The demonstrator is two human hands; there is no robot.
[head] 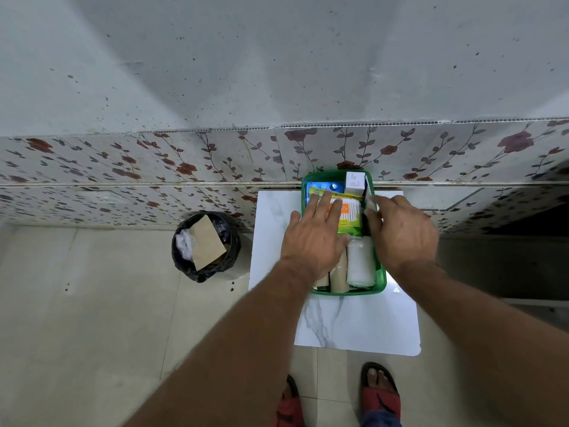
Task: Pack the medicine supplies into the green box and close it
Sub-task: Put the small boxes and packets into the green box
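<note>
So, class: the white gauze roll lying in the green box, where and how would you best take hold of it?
Probably across its middle, from above. The gauze roll lies on its side along the near right wall of the box, beside a tan roll, so only its top is exposed. Pinch its rounded sides there; the ends sit close to the rim and other supplies.

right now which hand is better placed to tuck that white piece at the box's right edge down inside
The right hand. Its fingers are already on the white piece at the green box's right wall. The left hand lies flat across the cotton swab pack, further left.
</note>
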